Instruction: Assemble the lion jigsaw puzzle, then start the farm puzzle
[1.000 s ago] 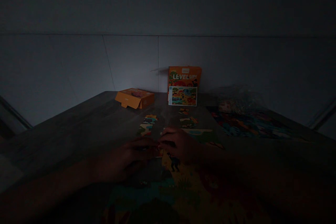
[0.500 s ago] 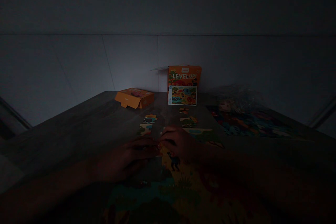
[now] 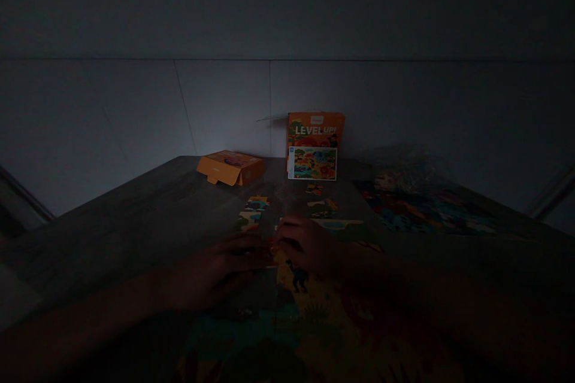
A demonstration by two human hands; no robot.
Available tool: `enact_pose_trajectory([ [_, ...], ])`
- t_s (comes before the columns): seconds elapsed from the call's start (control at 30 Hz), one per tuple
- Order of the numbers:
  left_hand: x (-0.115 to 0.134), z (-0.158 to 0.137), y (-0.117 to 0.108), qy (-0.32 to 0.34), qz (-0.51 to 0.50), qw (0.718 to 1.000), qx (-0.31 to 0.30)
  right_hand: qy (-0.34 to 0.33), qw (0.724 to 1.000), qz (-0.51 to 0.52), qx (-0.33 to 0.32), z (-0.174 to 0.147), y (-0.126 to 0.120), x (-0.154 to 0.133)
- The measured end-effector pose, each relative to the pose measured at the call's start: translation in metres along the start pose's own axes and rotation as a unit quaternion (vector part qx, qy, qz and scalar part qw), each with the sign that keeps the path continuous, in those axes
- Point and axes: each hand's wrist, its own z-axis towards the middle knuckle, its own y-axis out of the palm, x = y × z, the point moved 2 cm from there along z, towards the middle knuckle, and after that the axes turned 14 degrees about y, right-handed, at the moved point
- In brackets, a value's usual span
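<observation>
A colourful cardboard jigsaw (image 3: 314, 314) lies nearest, partly hidden by the left hand (image 3: 220, 266) and right hand (image 3: 308, 242); whether they grip, I cannot tell. Beyond: loose printed pieces (image 3: 257, 203), orange carton (image 3: 231, 169), white-edged card (image 3: 314, 163) before upright orange box (image 3: 317, 130).

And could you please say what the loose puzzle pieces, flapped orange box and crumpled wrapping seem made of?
Loose puzzle pieces: probably printed cardboard, flat with notched edges; gloss unclear. Flapped orange box: likely smooth printed card, by its folded flap. Crumpled wrapping: seemingly shiny plastic film, see-through with pale creases.

Matt cardboard puzzle (image 3: 314, 311), crinkled plastic wrap (image 3: 420, 172)
</observation>
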Motion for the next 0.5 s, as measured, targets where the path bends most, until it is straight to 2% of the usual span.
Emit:
enact_pose_trajectory([
  [0.2,0.000,-0.001,-0.003,-0.022,0.013,1.000,0.000,-0.003,1.000,-0.016,-0.005,0.001,-0.001,-0.002],
  [0.33,-0.002,-0.002,-0.002,-0.026,0.009,1.000,0.004,0.003,0.996,-0.092,-0.014,-0.001,-0.003,-0.008],
  [0.4,-0.003,-0.004,0.000,-0.023,0.014,1.000,0.005,0.047,0.986,-0.159,0.003,-0.001,-0.006,-0.009],
  [0.5,-0.005,-0.007,0.001,-0.023,0.020,0.999,0.010,0.196,0.946,-0.253,0.055,0.000,-0.012,-0.001],
])
